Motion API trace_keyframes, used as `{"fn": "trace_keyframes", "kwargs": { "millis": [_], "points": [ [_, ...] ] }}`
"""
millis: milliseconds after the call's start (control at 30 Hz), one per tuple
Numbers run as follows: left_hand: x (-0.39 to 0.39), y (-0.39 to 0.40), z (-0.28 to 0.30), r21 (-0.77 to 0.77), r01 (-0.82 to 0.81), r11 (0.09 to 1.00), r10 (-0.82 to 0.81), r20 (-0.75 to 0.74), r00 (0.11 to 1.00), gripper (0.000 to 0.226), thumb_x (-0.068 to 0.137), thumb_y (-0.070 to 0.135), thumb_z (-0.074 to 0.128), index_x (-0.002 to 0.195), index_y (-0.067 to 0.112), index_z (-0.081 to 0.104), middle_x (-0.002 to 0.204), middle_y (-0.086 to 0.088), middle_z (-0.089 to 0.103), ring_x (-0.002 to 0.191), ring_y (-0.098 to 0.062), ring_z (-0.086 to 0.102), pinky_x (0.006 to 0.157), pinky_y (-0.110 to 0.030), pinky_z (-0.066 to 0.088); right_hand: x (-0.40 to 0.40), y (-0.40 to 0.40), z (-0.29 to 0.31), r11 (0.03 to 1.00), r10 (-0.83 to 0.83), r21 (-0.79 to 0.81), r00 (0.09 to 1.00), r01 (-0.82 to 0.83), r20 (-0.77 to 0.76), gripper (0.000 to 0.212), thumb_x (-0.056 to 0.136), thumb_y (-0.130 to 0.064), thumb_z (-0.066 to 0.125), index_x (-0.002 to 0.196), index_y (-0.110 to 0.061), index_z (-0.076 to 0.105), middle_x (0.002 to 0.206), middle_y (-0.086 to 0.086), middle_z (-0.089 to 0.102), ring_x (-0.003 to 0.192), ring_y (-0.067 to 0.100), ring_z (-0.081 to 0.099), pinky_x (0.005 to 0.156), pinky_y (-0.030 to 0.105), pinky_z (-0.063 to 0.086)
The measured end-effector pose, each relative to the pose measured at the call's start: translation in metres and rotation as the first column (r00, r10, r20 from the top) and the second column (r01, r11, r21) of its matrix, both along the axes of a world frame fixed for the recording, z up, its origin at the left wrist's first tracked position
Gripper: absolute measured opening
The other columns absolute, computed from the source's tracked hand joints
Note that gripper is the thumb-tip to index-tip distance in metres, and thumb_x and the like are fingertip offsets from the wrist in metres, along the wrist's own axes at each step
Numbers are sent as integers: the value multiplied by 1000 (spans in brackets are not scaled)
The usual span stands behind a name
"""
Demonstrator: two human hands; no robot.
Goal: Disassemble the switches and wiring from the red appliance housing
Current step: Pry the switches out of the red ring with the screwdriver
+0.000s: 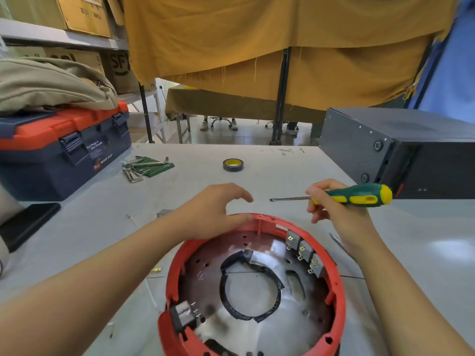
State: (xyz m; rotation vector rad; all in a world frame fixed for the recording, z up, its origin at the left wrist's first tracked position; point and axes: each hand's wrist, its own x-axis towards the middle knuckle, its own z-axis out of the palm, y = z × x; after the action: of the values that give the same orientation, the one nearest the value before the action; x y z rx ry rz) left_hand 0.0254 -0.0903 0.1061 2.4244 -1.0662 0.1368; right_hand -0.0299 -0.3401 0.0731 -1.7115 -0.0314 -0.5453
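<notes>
The round red appliance housing (336, 286) lies open side up on the grey table, in front of me. Three switches (303, 250) sit in a row inside its right wall, and a grey socket block (183, 317) sits at its lower left rim. My left hand (218, 211) rests on the far rim, thumb along the edge, fingers arched above the table. My right hand (334, 214) holds a green and yellow screwdriver (359, 196) by the handle, above the table beyond the housing, its blade pointing left.
A roll of black tape (232, 164) and a set of hex keys (144, 167) lie further back on the table. A blue and orange toolbox (64, 150) stands at the left, a black metal box (401, 147) at the right. A small brass terminal (156, 270) lies left of the housing.
</notes>
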Motion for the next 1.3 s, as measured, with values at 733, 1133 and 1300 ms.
{"fn": "trace_keyframes", "kwargs": {
  "millis": [733,1133,1300],
  "points": [
    [-3,-59,-2,-39,260,965,-253,-415,874,25,76,23,79,96,25,65,86,8,68,80,-10,63,81,-28,51,-22,-17,57,994,-88,82,989,78,120,54,85,-42,63,61,0,41,46,-2,38,34,9,33,39,12,28],
    [-6,-57,-12,-157,226,961,-274,-471,839,28,70,29,76,95,29,63,88,0,69,80,-18,65,81,-40,54,-30,-19,63,999,17,47,998,-20,54,33,88,-13,60,59,-13,45,42,-15,32,37,4,28,40,14,25],
    [-7,-57,-11,-155,217,964,-265,-462,847,26,69,31,77,91,30,63,87,0,70,82,-21,66,83,-48,53,-25,-16,68,996,88,-26,996,-88,-4,38,81,-11,59,51,-22,38,49,-12,38,41,5,31,40,13,27]
  ]
}}
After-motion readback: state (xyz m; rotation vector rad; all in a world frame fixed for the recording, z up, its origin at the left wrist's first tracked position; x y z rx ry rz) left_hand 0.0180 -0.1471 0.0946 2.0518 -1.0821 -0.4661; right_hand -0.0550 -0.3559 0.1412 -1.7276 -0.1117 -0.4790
